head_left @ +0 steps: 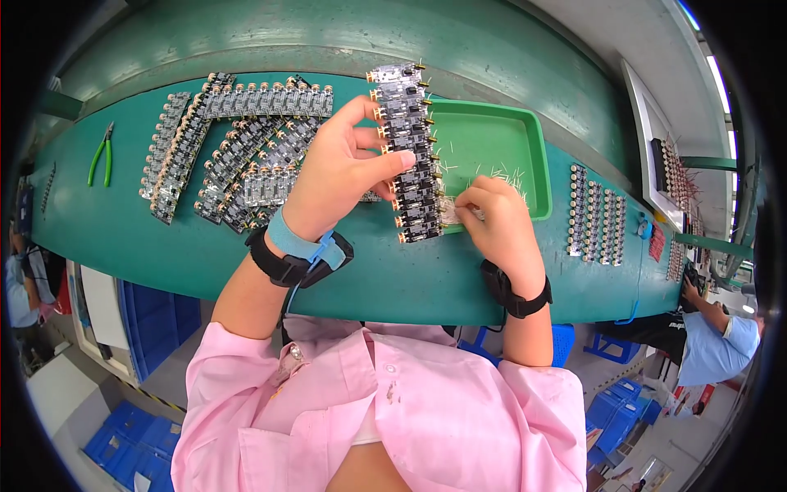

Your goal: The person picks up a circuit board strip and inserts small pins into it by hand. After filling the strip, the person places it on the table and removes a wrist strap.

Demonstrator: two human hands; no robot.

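My left hand [348,164] grips a long circuit board panel [410,156] made of repeated small sections, holding it raised and roughly upright over the bench. Its thumb presses on the panel's face, with the fingers behind the left edge. Along the panel's right edge stick out several small brass-coloured parts. To the right of the panel, my right hand [496,217] pinches with thumb and forefinger at the near side of a green tray [537,156]. Thin pale pins [512,176] lie scattered in that tray. Whatever the pinch holds is too small to make out.
Several more board panels [266,102] lie overlapped on the green bench at left. Green-handled cutters [101,156] rest farther left. Narrow board strips [594,213] stand in rows at right. A person in a blue shirt [717,344] sits at far right.
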